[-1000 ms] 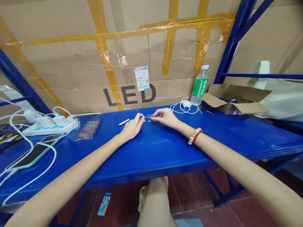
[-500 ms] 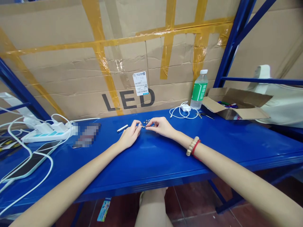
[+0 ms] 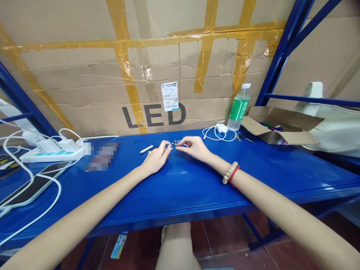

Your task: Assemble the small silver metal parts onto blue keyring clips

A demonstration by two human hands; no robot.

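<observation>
Small metal pieces lie in the gap between your two pinches, nearer your right hand

At the far left of the frame, a white power strip and a phone sit well apart from your hands. Moving right, a silver tube lies on the blue table just beyond your left wrist, loose and untouched. Its long axis slants from lower left to upper right, so the upper end points past your left knuckles.

Your left hand, near the middle, has thumb and fingers drawn together on a shiny piece, too small to identify. Just right of those fingertips and slightly higher in the frame are the small metal pieces, close together on the tabletop.

Your right hand comes in from the right, thumb and forefinger nearly meeting beside them; you cannot tell from here whether anything is caught there. The two sets of fingertips face each other across a narrow gap, and that gap looks like the relation to mind. Farther right, the bottle and open carton stand well apart from your fingers.
</observation>
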